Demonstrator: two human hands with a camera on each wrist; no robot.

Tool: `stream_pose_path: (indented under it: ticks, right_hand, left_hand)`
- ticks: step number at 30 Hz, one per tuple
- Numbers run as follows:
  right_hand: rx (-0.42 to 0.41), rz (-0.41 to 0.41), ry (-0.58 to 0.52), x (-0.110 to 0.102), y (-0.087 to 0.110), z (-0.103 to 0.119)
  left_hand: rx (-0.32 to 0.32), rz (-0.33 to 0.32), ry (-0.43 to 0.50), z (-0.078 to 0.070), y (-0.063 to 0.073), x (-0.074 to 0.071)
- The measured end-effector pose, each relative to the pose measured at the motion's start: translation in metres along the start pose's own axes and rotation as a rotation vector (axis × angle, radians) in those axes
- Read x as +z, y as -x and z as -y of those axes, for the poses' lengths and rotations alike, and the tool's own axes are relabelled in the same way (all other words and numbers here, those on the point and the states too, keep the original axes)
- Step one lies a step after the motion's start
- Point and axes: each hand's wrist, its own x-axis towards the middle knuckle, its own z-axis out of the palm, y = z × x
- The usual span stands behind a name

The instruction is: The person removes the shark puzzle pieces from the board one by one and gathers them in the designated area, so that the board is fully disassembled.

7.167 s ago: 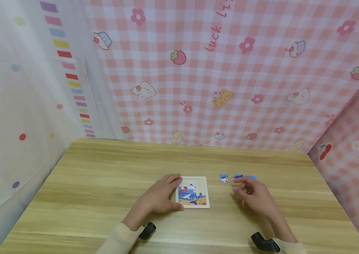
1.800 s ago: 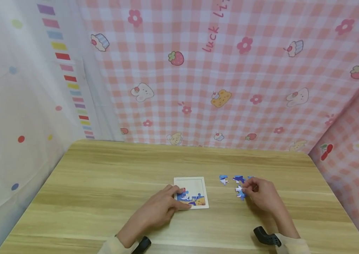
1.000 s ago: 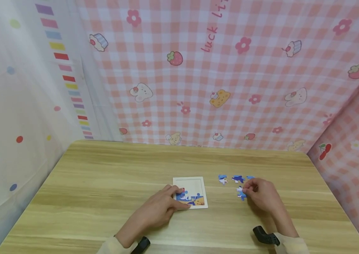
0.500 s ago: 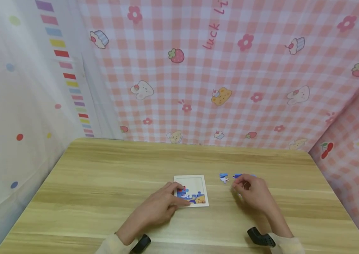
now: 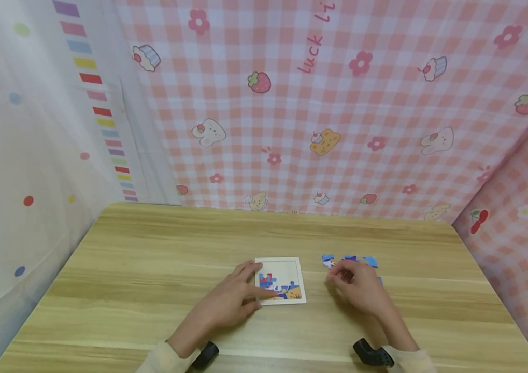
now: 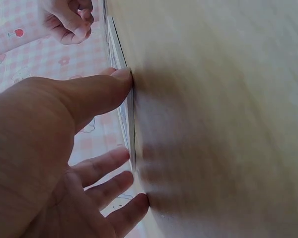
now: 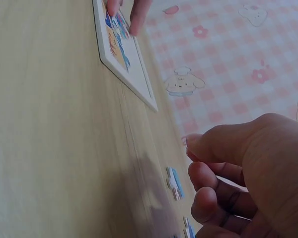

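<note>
A small jigsaw board [image 5: 287, 269] with a pale raised rim lies flat on the table, several blue, red and yellow pieces along its bottom and left. My left hand [image 5: 231, 300] rests at its left side; the thumb lies over the assembled pieces and a fingertip touches near the upper left corner. To the right, my right hand [image 5: 359, 287] hovers with loosely curled fingers, and the right wrist view shows nothing between thumb and fingers. Loose puzzle pieces lie just beyond it: a blue-and-white one [image 5: 327, 260], a dark blue one [image 5: 350, 257] and a light blue one [image 5: 370, 261].
The wooden table [image 5: 175, 248] ends at a pink checked cloth [image 5: 291, 103] behind it. A white dotted curtain [image 5: 21, 155] hangs on the left. Another blue piece [image 5: 380, 280] shows partly behind my right hand. Each wrist wears a black camera mount [image 5: 371, 355].
Blue pieces in the board's middle have gone since the oldest frame. My right hand left the piece it pinched and moved left. My left fingers shifted toward the upper left corner.
</note>
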Motion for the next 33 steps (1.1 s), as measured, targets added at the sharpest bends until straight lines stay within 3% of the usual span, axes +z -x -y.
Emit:
stream_pose_path:
  ticks: [23, 33]
  right_hand:
    - [-0.115, 0.093, -0.169, 0.048, -0.011, 0.047]
    - [-0.117, 0.145, -0.212, 0.066, -0.021, 0.062]
  left_hand:
    - [0.003, 0.008, -0.01, 0.003, 0.0, -0.002]
    - [0.018, 0.02, -0.015, 0.004, 0.001, -0.002]
